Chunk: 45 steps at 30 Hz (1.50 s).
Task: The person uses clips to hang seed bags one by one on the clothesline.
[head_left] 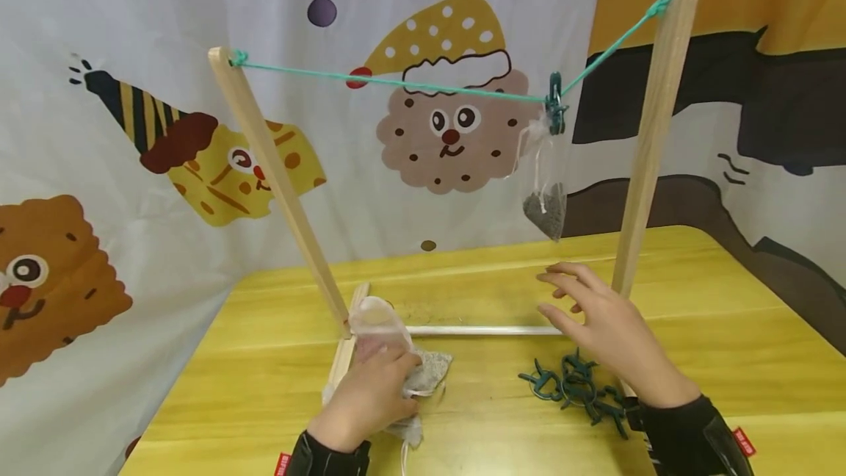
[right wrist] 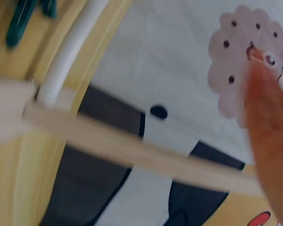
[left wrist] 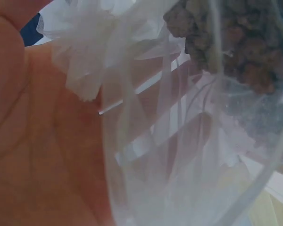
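Observation:
My left hand (head_left: 370, 399) grips a sheer white pouch (head_left: 429, 369) of grey granules lying on the yellow table (head_left: 727, 329) by the foot of the left post. In the left wrist view the pouch (left wrist: 179, 141) lies against my palm (left wrist: 42, 141), its granules (left wrist: 236, 42) at the top right. My right hand (head_left: 598, 325) hovers open, fingers spread, above a pile of green clips (head_left: 575, 388). A second pouch (head_left: 545, 208) hangs from a green clip (head_left: 555, 112) on the green string (head_left: 396, 83).
A wooden frame stands on the table: left post (head_left: 277, 182), right post (head_left: 651, 131), white rod (head_left: 482, 330) between their feet. The right wrist view shows a post (right wrist: 132, 146), the rod (right wrist: 68, 56) and a blurred finger (right wrist: 269, 117). A cartoon-printed curtain (head_left: 99, 167) hangs behind.

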{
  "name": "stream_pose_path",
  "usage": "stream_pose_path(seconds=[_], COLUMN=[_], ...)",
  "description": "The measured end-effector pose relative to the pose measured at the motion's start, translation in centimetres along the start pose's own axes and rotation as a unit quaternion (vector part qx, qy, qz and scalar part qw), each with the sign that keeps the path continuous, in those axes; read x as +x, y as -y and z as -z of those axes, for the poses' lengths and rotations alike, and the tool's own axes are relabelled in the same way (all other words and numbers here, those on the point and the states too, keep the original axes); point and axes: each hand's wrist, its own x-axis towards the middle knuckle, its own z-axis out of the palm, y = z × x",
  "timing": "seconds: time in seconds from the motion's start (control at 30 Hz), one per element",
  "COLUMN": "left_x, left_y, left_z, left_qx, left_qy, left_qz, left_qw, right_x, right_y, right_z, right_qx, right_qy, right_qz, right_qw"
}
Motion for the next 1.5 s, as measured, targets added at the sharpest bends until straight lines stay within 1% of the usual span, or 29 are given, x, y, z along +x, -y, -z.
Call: stream_pose_path(seconds=[0.03,0.07,0.13,0.17,0.23,0.33,0.43,0.5,0.53,0.6,0.73,0.77,0.87,0.97,1.1,1.27,1.4,1.43,1.5], left_x=[0.0,0.0,0.0,0.0,0.0,0.0,-0.1,-0.1,0.0,0.1,0.4,0.4,0.5,0.7,0.7,0.8,0.8,0.8,1.0], left_y=[0.0,0.0,0.0,0.0,0.0,0.1,0.2,0.4,0.5,0.7,0.7,0.7,0.7,0.6,0.6,0.5,0.5,0.4,0.4], left_z=[0.0,0.0,-0.1,-0.1,0.0,0.0,-0.1,-0.2,-0.2,-0.1,0.0,0.0,0.1,0.2,0.3,0.5,0.6,0.6,0.6], left_qx=[-0.003,-0.005,-0.006,-0.005,0.000,0.005,0.005,0.008,0.012,0.028,0.048,0.047,0.035,0.020,0.004,0.003,-0.009,-0.013,-0.017], left_qy=[0.001,0.001,-0.003,-0.006,-0.016,-0.024,-0.021,-0.028,-0.038,-0.069,-0.137,-0.150,-0.177,-0.187,-0.178,-0.185,-0.177,-0.175,-0.178], left_qz=[0.000,0.000,-0.003,-0.003,0.000,0.012,0.025,0.032,0.035,0.039,0.041,0.039,0.033,0.032,0.035,0.032,0.036,0.036,0.033], left_qw=[1.0000,1.0000,1.0000,1.0000,0.9999,0.9996,0.9995,0.9991,0.9986,0.9965,0.9886,0.9868,0.9831,0.9816,0.9834,0.9822,0.9834,0.9838,0.9834], right_x=[-0.1,-0.3,-0.6,-0.7,-0.9,-0.9,-0.9,-0.9,-0.9,-0.8,-1.0,-1.2,-1.5,-1.7,-1.7,-1.5,-1.5,-1.5,-1.5], right_y=[0.1,0.1,0.1,0.1,0.1,0.0,0.0,0.0,0.0,0.0,-0.3,-0.4,-1.0,-1.6,-1.9,-1.6,-1.1,-1.0,-0.7], right_z=[-0.3,-0.6,-1.2,-1.4,-1.7,-2.0,-2.3,-2.5,-2.6,-2.8,-3.2,-3.3,-3.4,-3.3,-3.3,-3.5,-3.6,-3.7,-3.7], right_qx=[0.005,0.006,0.011,0.012,0.012,0.019,0.025,0.024,0.023,0.021,0.031,0.033,0.029,0.021,0.030,0.032,0.026,0.020,-0.002], right_qy=[0.044,0.086,0.160,0.188,0.226,0.256,0.278,0.286,0.291,0.300,0.332,0.337,0.340,0.336,0.347,0.351,0.375,0.378,0.374], right_qz=[-0.019,-0.038,-0.075,-0.090,-0.111,-0.129,-0.146,-0.160,-0.169,-0.187,-0.229,-0.232,-0.233,-0.227,-0.231,-0.236,-0.230,-0.225,-0.207], right_qw=[0.999,0.996,0.984,0.978,0.968,0.958,0.949,0.944,0.941,0.935,0.914,0.912,0.911,0.914,0.908,0.905,0.898,0.898,0.904])
